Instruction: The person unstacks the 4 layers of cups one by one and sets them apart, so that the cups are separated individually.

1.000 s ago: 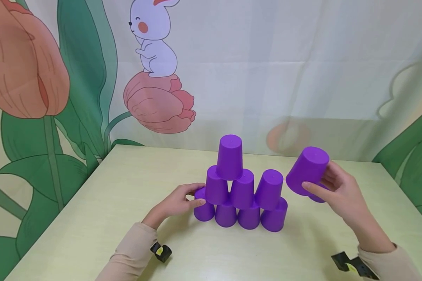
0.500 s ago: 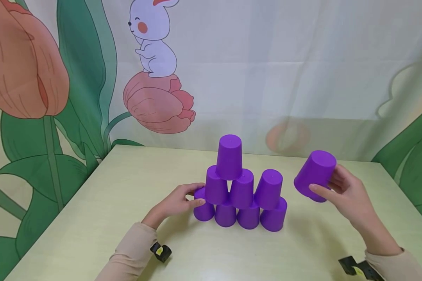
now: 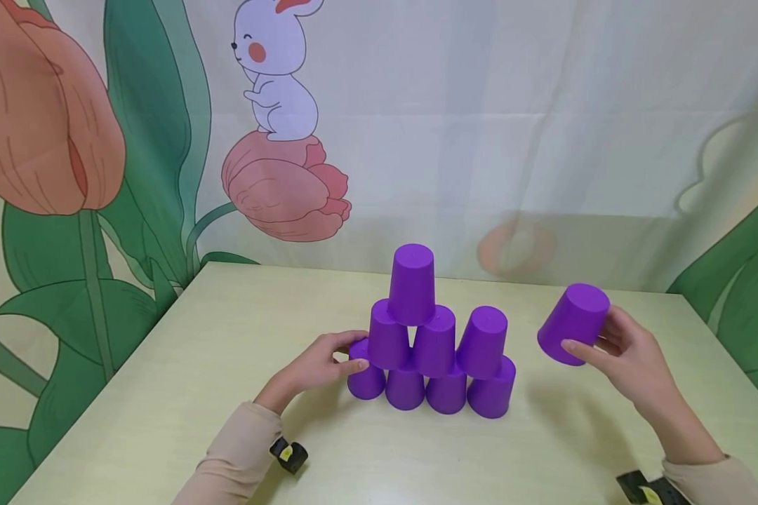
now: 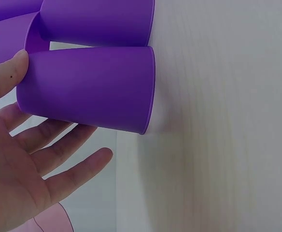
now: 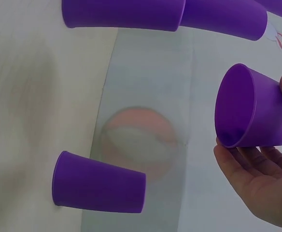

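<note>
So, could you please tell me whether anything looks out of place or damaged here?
Nothing stands out. The stacked cups all sit upside down, with no visible damage. The held cup is tilted, but it is in the right hand, apart from them.

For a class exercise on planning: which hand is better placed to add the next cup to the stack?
Probably the right hand: it holds a raised cup, base up, right of the stack. The left hand is busy gripping the bottom-left cup.
</note>
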Motion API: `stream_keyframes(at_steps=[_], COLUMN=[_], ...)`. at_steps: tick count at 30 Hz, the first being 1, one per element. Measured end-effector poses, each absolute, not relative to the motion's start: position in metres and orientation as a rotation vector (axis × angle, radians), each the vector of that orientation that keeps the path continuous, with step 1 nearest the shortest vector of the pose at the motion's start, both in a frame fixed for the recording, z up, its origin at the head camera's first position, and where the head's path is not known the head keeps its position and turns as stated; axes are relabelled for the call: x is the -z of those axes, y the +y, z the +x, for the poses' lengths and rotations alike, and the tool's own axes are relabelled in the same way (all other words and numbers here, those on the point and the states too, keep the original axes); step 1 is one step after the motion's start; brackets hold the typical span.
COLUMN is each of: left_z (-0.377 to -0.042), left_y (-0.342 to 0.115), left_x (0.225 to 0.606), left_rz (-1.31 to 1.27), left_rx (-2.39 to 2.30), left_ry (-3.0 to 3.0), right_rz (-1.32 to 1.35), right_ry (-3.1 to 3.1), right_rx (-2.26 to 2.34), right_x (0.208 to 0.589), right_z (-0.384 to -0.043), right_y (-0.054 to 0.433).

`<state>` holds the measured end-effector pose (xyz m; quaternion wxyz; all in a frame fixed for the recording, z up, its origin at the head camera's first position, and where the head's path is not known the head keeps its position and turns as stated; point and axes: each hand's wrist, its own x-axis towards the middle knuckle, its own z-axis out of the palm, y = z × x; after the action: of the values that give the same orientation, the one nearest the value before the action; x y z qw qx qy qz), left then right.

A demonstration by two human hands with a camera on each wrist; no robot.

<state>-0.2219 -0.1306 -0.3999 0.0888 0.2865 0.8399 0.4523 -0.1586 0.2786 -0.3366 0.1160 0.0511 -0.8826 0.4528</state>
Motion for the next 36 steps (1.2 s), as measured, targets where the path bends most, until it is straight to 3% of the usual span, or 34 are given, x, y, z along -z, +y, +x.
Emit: stream_keyframes(at_steps=[36], left_z=[-0.216], left_y=[-0.127], left_x=[0.391], left_rz=[0.837], left_rx=[-1.318], left_ry=[2.514], right_rz=[-0.008], right_ry=[-2.687], right_rx=[-1.312], right_x=[0.367], right_z=[-0.177], right_y=[0.339])
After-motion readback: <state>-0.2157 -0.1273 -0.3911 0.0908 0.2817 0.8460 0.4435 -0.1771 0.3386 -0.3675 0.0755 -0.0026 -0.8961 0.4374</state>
